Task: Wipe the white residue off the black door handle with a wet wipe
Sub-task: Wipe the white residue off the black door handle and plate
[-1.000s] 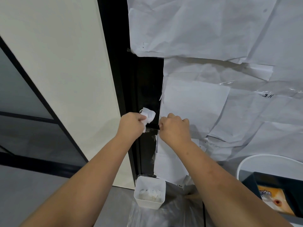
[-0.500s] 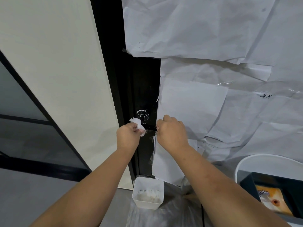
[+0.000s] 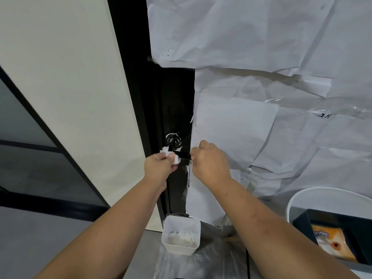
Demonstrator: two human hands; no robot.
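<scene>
Over the preceding second the left hand (image 3: pixel 161 166) had brought the wet wipe (image 3: pixel 172 157) down from the round base of the door handle (image 3: pixel 184 156) onto the lever's left end. That uncovered the white residue (image 3: pixel 173 138) — a ring of smears on the base, just above the wipe. The left thumb and fingers pinched the bunched wipe against the lever. The right hand (image 3: pixel 209 160) gripped the lever's right end, fingers curled around it, as it had a second earlier. The handle sat on the black door strip, between the pale wall panel (image 3: pixel 70 87) on the left and the taped paper sheets (image 3: pixel 261 87) on the right.

Judgement: the lever was being cleaned, while the base was not yet clean — the wipe would need to return there.

Legible writing: marker letters on the paper at right, apparently mirrored "HR". A printed word on the orange pack (image 3: pixel 332 242) at near right was only partly visible and could not be read. A white tub (image 3: pixel 181 234) stood below the handle.
</scene>
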